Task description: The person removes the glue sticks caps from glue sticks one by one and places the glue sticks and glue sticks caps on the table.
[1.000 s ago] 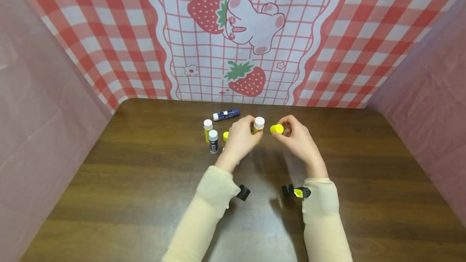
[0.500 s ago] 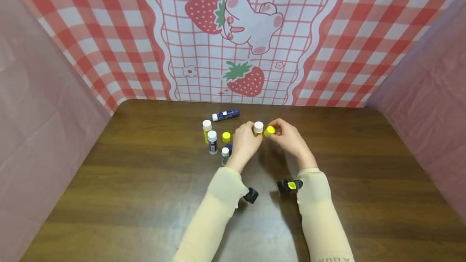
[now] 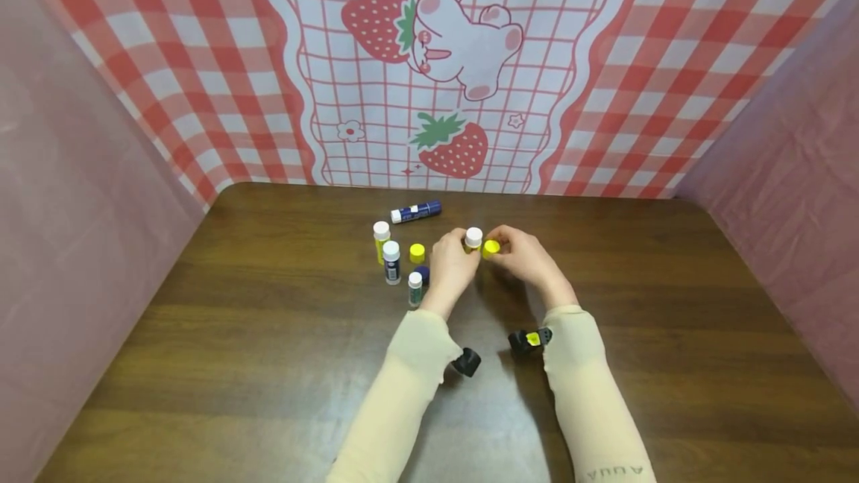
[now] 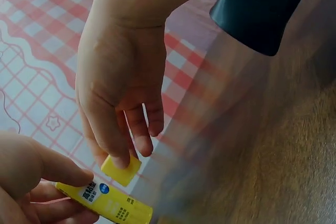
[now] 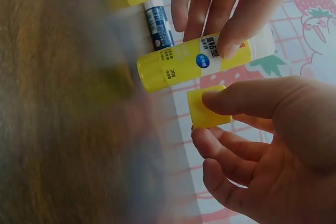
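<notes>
In the head view my left hand (image 3: 452, 263) grips a yellow glue stick (image 5: 181, 61) by its labelled body, white end up. Thumb and fingers pinch it, as the right wrist view shows. My right hand (image 3: 530, 259) pinches a yellow cap (image 3: 491, 248) between thumb and fingertips, close beside the glue stick. A small gap separates cap and stick in the right wrist view. Left of my left hand stand a white-topped yellow glue stick (image 3: 382, 241), a white-topped navy glue stick (image 3: 392, 267) and a small green-labelled glue stick (image 3: 415, 289).
A loose yellow cap (image 3: 417, 253) and a navy cap (image 3: 422, 273) sit on the brown table (image 3: 235, 364) among the standing sticks. Behind them lies a navy glue stick (image 3: 416, 212). A checkered cloth (image 3: 268, 95) hangs along the table's back edge.
My right hand has brought the yellow cap left and down, nearer to the glue stick. My left hand has lowered slightly, and the small glue stick and navy cap have come into sight.
</notes>
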A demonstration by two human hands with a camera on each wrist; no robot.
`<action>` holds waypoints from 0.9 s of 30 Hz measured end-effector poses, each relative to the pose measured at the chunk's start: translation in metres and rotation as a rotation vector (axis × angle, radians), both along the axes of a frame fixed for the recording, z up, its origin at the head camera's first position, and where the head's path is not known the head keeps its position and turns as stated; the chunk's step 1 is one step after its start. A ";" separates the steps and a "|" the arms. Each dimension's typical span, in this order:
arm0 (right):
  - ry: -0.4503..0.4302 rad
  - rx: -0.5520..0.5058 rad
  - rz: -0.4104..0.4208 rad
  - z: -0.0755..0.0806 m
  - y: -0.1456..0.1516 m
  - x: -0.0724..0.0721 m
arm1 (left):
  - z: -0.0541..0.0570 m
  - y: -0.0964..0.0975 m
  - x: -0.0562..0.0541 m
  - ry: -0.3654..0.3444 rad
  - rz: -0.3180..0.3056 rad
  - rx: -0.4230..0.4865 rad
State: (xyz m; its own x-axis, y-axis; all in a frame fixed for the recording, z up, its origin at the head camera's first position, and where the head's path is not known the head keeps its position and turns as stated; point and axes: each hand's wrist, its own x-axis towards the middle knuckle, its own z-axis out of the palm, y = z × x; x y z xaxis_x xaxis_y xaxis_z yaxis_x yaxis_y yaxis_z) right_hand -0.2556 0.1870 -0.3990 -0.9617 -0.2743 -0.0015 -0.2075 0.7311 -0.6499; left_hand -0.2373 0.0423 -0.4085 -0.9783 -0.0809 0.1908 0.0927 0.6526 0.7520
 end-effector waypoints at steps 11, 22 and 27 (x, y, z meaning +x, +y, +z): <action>-0.016 0.046 0.020 -0.002 0.001 -0.005 | -0.003 0.002 -0.005 -0.032 0.019 0.024; -0.012 0.100 0.029 -0.006 0.001 -0.009 | -0.003 0.004 -0.006 -0.082 0.004 0.035; -0.034 0.115 0.038 -0.007 0.001 -0.011 | -0.003 0.005 -0.007 -0.106 0.005 0.037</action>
